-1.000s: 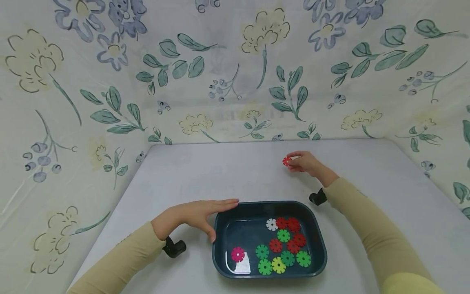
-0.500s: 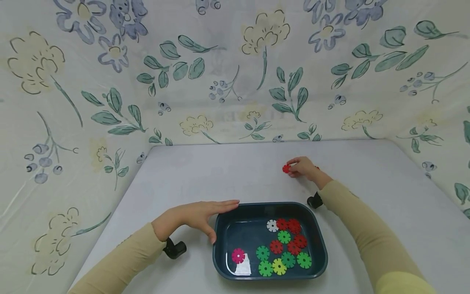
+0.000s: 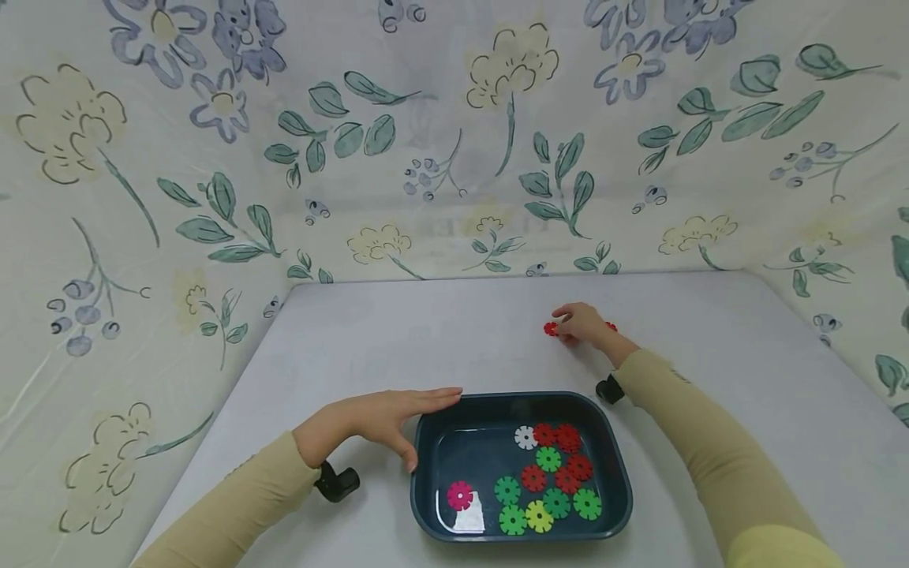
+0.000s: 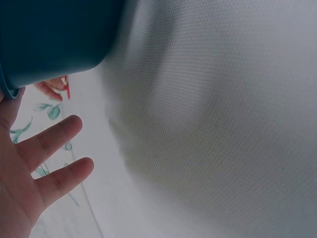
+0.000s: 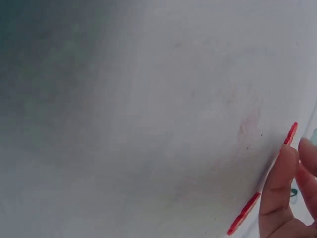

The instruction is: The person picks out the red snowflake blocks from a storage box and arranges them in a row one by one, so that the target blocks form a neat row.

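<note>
My right hand (image 3: 584,325) is low over the far right part of the table, its fingertips at a small red notched plastic disc (image 3: 550,329). In the right wrist view the thumb touches that disc (image 5: 291,133), which lies flat, and the index fingertip is raised off it. A second red disc (image 5: 242,214) lies flat on the table beside the hand; the wrist partly hides it in the head view. My left hand (image 3: 379,418) rests with straight, spread fingers on the left rim of a dark blue tray (image 3: 521,536).
Inside the tray lie several notched discs: red (image 3: 534,478), green (image 3: 513,519), one yellow (image 3: 539,517), one white (image 3: 525,437) and one pink (image 3: 460,495). Floral sheeting (image 3: 440,213) stands behind and beside the white table (image 3: 398,331). Black wrist cameras (image 3: 338,483) sit under both sleeves.
My right hand has come down and a little nearer, and the red disc it pinched is now flat on the table. A second red disc shows behind the wrist. The left hand stayed put.
</note>
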`<state>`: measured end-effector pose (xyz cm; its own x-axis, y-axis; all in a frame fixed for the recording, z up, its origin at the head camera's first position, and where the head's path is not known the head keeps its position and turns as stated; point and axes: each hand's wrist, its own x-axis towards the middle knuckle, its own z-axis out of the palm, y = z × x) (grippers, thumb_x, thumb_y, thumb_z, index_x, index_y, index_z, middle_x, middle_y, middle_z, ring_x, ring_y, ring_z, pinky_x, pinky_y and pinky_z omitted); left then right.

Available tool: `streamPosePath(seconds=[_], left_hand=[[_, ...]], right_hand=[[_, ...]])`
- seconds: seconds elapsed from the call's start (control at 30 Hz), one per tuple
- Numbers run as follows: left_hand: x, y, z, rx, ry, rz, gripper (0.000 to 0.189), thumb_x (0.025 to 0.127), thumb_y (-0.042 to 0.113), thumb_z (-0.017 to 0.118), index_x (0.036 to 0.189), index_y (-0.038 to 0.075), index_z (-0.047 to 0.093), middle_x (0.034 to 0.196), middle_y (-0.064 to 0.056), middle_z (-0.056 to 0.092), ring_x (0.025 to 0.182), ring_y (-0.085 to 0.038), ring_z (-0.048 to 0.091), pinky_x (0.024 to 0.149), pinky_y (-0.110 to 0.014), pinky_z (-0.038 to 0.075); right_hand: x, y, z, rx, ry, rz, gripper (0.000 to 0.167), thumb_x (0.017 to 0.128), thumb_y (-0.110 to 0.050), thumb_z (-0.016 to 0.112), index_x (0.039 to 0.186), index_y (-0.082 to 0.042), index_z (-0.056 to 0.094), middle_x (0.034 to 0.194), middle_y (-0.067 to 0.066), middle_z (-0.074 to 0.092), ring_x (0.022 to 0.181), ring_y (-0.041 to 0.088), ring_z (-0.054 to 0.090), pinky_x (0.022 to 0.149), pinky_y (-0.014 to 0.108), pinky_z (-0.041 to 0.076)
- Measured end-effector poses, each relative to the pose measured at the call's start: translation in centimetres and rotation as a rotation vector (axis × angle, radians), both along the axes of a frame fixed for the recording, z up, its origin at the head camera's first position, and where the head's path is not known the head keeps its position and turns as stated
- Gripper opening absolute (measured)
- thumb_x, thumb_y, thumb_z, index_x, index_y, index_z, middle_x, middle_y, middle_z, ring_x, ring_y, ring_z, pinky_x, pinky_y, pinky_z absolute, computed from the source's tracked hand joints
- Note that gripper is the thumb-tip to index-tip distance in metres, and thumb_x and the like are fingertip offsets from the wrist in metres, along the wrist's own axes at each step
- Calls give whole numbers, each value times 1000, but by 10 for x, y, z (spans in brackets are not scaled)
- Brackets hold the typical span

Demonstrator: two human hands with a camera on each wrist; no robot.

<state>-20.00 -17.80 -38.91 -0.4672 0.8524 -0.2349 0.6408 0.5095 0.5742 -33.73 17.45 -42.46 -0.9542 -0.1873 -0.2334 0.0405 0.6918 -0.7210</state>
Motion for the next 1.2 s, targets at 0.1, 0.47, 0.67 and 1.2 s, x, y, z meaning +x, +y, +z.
streamPosePath(seconds=[0.1,0.47,0.67,1.2], left_hand=[[0,-1,0,-2,1,2,104,66,45,76,146,10,19,153,-1,15,140,-19,17,107,-45,28],[1,-1,1,4,30,-9,105,66,46,76,146,9,20,153,-3,16,139,-21,19,106,-46,30],[1,-1,1,7,29,-16,105,66,45,76,146,8,19,153,-4,16,139,-21,19,106,-46,29],[1,-1,2,9,23,-25,104,67,46,75,146,7,19,153,-7,16,139,-22,18,106,-46,29]], right_hand=[[-2,-3,-2,127,38,60,42,88,-15,58,127,-2,49,117,22,51,86,25,54,75,30,50],[-3,-5,-5,281,121,135,36,88,-16,58,119,1,56,121,24,51,105,33,48,87,41,47],[-2,0,-2,286,133,134,34,87,-14,59,117,3,57,118,24,54,103,34,50,87,42,46],[24,15,72,26,205,120,36,92,-22,54,122,-1,52,105,21,56,75,26,54,68,36,51]])
